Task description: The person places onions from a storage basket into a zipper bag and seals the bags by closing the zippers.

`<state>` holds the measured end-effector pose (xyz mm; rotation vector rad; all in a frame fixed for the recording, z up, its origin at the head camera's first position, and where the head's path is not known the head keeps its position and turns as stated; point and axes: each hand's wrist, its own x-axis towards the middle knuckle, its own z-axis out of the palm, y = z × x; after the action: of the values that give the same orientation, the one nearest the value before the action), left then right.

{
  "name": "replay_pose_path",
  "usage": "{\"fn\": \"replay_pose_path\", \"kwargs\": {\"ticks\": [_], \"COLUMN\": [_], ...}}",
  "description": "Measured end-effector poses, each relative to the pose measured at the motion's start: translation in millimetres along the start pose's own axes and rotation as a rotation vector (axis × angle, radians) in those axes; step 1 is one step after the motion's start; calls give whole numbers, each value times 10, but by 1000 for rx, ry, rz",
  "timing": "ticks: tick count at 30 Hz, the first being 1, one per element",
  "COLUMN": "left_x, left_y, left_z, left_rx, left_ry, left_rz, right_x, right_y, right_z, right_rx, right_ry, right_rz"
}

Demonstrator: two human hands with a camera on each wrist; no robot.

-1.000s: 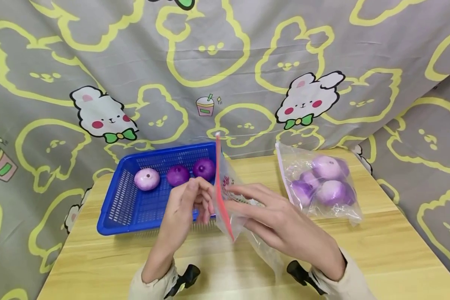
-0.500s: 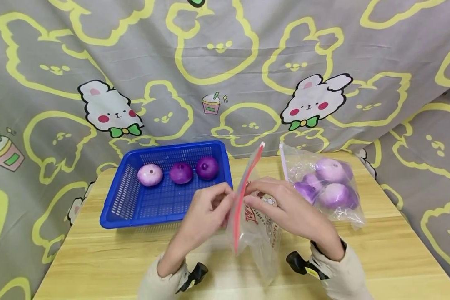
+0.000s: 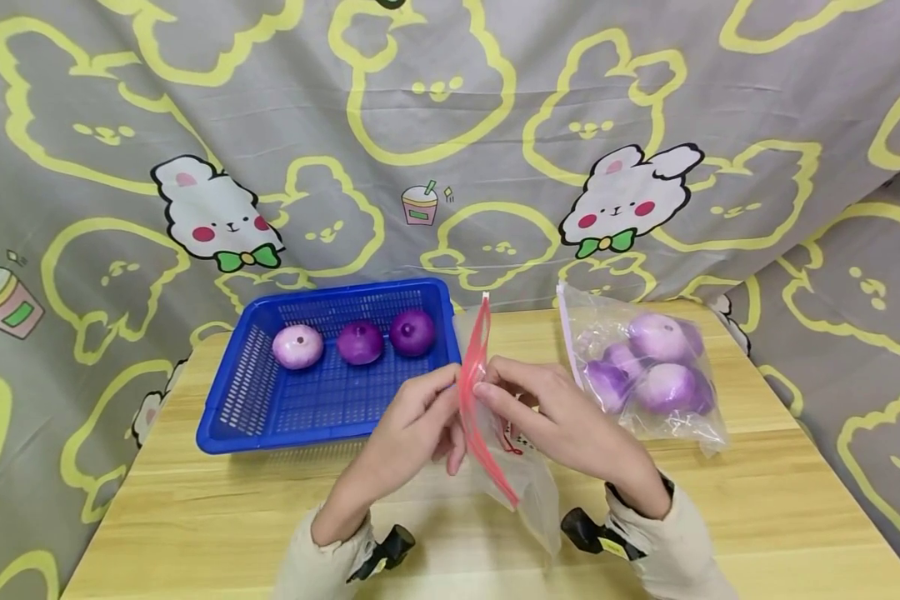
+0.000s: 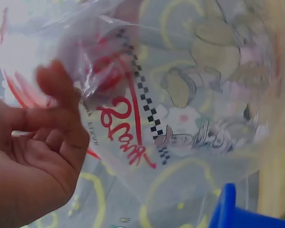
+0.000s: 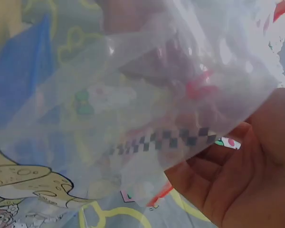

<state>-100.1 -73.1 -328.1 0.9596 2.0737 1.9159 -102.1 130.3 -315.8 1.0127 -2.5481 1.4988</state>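
Observation:
A clear zip bag (image 3: 521, 483) with a red zip strip hangs upright between my two hands, its mouth turned up and slightly parted. My left hand (image 3: 412, 425) pinches one side of the mouth by the red strip, thumb against fingers. Opposite it, my right hand (image 3: 573, 417) pinches the other side. The left wrist view shows the bag's film (image 4: 180, 95) with red lettering, a black checker line and cartoon prints. In the right wrist view the film (image 5: 109, 109) hides most of my right fingertips.
A blue plastic basket (image 3: 213, 417) stands left, holding a pale purple onion (image 3: 297, 347) and two dark purple onions (image 3: 360, 342). At right lies a second clear zip bag (image 3: 577, 308) with several purple onions (image 3: 663, 336). A patterned curtain (image 3: 495, 125) hangs behind the wooden table (image 3: 232, 533).
My left hand, at first beside the strip with loose fingers, now pinches the bag's mouth. The red strip has swung round and its two sides have parted slightly. The basket's onions stay put.

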Motion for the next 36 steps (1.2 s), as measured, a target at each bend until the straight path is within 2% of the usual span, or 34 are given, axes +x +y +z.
{"fn": "replay_pose_path", "kwargs": {"ticks": [3,7,9,12,15,19,21,23,27,30,33,36], "left_x": [21,32,28,4,-30,-65,-72,-74,-69,-64,-68,-72], "left_y": [-15,-18,-4,40,95,144,152,151,133,125,121,115], "left_z": [-27,1,15,14,-15,-62,-69,-65,-44,-33,-27,-21], "left_rx": [-75,-7,44,110,188,382,482,550,627,651,682,731], "left_ry": [8,65,108,200,312,456,508,539,544,509,450,403], "left_rz": [-25,-28,-17,11,53,138,186,228,290,329,378,404], "right_x": [-7,-29,-49,-107,-181,-251,-268,-281,-296,-312,-325,-311], "right_y": [13,43,55,63,70,82,81,71,16,-35,-71,-81], "right_z": [-10,-59,-109,-216,-334,-455,-489,-505,-492,-464,-436,-408], "right_rx": [-13,-77,-126,-167,-182,-236,-285,-340,-413,-520,-615,-636], "right_ry": [-27,-46,-11,107,285,525,583,572,393,296,251,212], "right_rz": [-31,-88,-100,-95,-111,-175,-202,-223,-259,-246,-178,-69]}}
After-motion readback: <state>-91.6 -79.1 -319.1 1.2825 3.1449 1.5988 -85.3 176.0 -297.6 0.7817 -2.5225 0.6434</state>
